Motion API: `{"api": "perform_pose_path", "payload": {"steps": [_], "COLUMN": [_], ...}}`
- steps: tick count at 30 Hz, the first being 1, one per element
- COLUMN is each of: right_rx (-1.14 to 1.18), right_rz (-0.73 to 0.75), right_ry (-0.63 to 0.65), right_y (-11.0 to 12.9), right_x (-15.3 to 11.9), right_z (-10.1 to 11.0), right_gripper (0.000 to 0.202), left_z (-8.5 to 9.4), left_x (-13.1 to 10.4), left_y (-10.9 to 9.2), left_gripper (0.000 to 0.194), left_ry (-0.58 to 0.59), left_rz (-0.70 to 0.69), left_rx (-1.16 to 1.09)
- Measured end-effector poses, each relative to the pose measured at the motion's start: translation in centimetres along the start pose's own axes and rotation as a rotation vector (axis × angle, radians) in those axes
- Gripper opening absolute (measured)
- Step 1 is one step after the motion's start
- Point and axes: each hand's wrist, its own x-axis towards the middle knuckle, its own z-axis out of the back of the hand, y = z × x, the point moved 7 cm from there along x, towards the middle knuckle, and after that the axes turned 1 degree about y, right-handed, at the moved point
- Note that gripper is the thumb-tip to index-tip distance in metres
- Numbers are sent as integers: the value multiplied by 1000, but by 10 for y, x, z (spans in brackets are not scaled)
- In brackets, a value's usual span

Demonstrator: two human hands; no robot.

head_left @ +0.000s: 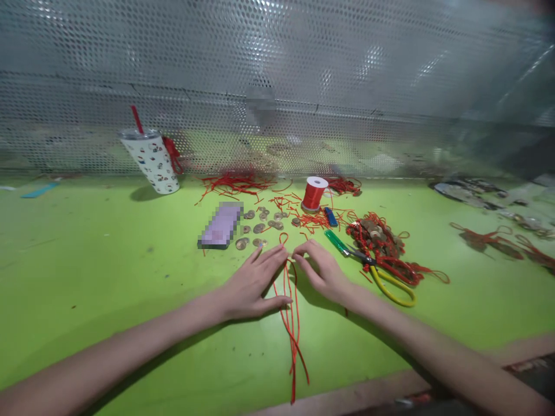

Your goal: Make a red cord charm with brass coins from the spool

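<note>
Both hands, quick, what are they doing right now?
Left hand: open, fingertips at the red cord.
Right hand: fingers curled near it; can't tell if it's gripping.

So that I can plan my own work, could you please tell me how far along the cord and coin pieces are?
Apparently done: the pile of coins with knotted red cord. In hand: a looped red cord, its long ends loose, with the left hand and right hand near its top. Probably left: its knotting, and the loose coins; I cannot tell how many pieces remain.
</note>
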Motion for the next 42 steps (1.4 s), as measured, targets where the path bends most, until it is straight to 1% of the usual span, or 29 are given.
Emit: {"api": "perform_pose_path", "payload": {"steps": [2, 4, 5, 7, 9, 11, 14, 16, 19, 22, 24, 26, 28, 30, 32, 33, 35, 36, 38, 40, 42], "right_rx": [-5, -14, -13, -8, 9, 51, 141, 195, 309, 481, 544, 521, 472, 412, 282, 161, -66, -136, -212, -312, -419], "right_rz": [12, 29, 43, 79, 119, 111, 38, 10, -3, -79, -172, -256, -328, -371, -341, -282, -181, -151, -79, -76, -89], "right_ry": [45, 113, 144, 197, 254, 350, 545, 648, 744, 788, 763, 682, 560, 424, 294, 244, 159, 127, 135, 167, 223], "right_y": [0, 0, 1, 3, 6, 9, 12, 17, 24, 22, 16, 7, -4, -17, -33, -40, -58, -67, -81, -93, -98], "right_x": [0, 0, 0, -1, -2, -4, -10, -14, -19, -22, -21, -17, -11, -3, 9, 17, 33, 40, 53, 63, 68], "right_z": [0, -3, -4, -5, -5, -6, -9, -9, -8, -9, -10, -7, -1, 7, 16, 19, 24, 24, 18, 11, 3], "right_gripper": [20, 25, 27, 32, 37, 41, 44, 44, 46, 52, 52, 49, 43, 38, 32, 26, 15, 15, 19, 26, 29], "left_z": [5, 11, 13, 16, 19, 22, 22, 21, 18, 17, 17, 19, 23, 29, 31, 32, 32, 31, 28, 28, 28], "left_x": [-3, -6, -8, -12, -17, -22, -30, -35, -40, -41, -40, -37, -35, -33, -33, -33, -34, -34, -35, -34, -34], "left_y": [-1, -4, -7, -12, -18, -26, -41, -51, -64, -71, -68, -57, -40, -18, 4, 14, 29, 34, 38, 37, 35], "left_gripper": [63, 40, 30, 18, 12, 10, 9, 11, 22, 31, 31, 32, 36, 39, 40, 39, 40, 40, 42, 42, 42], "left_ry": [-84, -163, -184, -203, -200, -158, -40, 9, 50, 57, 46, 27, -28, -128, -204, -232, -269, -277, -278, -274, -270], "left_rz": [-31, -79, -107, -159, -198, -235, -291, -318, -363, -390, -333, -227, -105, 19, 158, 221, 332, 372, 411, 406, 389], "left_rx": [2, 10, 9, -13, -77, -174, -322, -400, -498, -582, -611, -622, -632, -636, -604, -578, -552, -546, -539, -520, -499]}}
